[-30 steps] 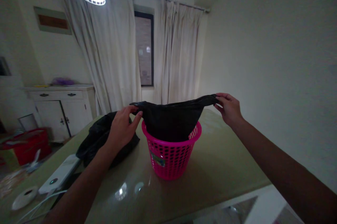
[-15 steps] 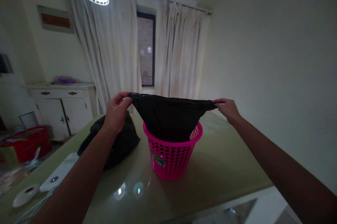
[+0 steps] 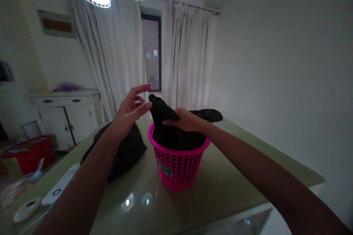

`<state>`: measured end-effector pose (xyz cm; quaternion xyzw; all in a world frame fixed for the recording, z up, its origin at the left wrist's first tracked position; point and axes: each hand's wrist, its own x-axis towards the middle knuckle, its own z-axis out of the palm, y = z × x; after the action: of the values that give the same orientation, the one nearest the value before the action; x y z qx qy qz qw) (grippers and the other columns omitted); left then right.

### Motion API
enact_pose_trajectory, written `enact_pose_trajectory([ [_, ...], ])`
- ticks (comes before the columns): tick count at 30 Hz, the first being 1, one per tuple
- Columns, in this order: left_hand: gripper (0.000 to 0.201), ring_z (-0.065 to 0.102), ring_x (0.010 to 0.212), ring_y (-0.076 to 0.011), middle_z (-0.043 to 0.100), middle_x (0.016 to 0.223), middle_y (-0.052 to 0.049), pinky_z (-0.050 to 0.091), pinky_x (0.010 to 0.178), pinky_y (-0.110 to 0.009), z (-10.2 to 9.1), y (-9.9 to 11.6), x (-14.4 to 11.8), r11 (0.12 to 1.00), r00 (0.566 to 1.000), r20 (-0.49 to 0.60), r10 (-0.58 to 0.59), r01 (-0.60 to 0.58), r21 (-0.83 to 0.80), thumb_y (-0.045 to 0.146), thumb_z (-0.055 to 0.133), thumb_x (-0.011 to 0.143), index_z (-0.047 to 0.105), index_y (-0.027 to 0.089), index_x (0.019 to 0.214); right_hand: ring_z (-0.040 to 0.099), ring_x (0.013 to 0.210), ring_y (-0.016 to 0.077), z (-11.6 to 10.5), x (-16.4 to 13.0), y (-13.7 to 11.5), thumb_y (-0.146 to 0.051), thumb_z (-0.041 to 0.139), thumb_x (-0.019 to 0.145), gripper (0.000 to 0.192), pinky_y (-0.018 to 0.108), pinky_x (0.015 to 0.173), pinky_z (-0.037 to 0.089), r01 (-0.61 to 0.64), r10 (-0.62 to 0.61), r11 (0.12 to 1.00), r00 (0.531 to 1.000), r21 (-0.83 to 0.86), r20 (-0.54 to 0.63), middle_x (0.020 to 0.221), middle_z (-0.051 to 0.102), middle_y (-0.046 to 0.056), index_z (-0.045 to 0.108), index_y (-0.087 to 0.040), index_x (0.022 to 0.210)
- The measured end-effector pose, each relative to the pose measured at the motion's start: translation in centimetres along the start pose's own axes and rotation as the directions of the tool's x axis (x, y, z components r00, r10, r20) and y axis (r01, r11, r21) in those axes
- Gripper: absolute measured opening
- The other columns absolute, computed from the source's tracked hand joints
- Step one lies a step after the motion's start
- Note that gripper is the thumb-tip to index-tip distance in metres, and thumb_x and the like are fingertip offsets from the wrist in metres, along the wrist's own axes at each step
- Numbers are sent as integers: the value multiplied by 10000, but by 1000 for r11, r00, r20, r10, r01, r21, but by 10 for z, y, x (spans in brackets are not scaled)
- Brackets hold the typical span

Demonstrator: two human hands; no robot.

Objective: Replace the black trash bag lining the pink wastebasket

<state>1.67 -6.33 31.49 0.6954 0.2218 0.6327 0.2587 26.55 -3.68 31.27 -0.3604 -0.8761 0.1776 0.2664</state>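
— Head view, item one: what lies nearest?
— Both forearms, reaching forward over the bench (image 3: 220, 187). Right hand (image 3: 185, 120) palm down, fingers pressed onto the black bag (image 3: 176, 132); whether they pinch the plastic or only rest on it cannot be told.
— Item two, the left hand (image 3: 129, 111)?
— Raised, tilted, fingers spread and loose, holding nothing. The bag's peaked corner stands just beside its fingertips, apart from them.
— Item three, where does the bag sit?
— In the pink basket (image 3: 179, 165), mid-bench, its upper edge sticking up above the rim, a flap trailing right beyond the right hand.
— Further items?
— Dark bundle (image 3: 124, 154) left of the basket; white cabinet (image 3: 63, 113) and curtains (image 3: 182, 62) behind.
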Motion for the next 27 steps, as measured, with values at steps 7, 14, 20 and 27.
enact_pose_trajectory([
  [7,691,582,1472,-369,692,1504,-164,428,1263,-531,39,-34,-27,968,945,250,-209,236,-82,736,779,866,728,209,1310,621,781,174,18,8,-1,-270,739,919,129,298,733,466,142,-141,989,990,-32,15,818,696,14,716,-161,854],
  [14,601,595,575,-126,510,554,93,622,834,-337,67,-32,-19,745,916,58,-398,359,-562,750,870,764,549,242,760,447,533,109,-52,-16,55,-480,978,694,408,277,557,367,-113,130,915,991,-387,17,591,586,-9,686,-198,651],
  [20,564,388,443,-83,422,496,89,374,485,-230,70,-50,-9,874,889,90,-448,457,-165,739,787,810,652,196,743,659,668,153,-119,-54,41,-244,939,634,281,278,660,527,-155,170,981,977,113,-129,781,752,15,809,-215,882],
  [27,489,390,468,-94,422,519,99,365,507,-244,66,-54,-9,877,888,-73,-455,432,-210,646,853,774,642,207,825,587,1456,358,-110,-104,72,-399,1007,538,816,607,1302,366,-111,296,851,909,514,-294,1490,682,150,739,-220,1288],
])
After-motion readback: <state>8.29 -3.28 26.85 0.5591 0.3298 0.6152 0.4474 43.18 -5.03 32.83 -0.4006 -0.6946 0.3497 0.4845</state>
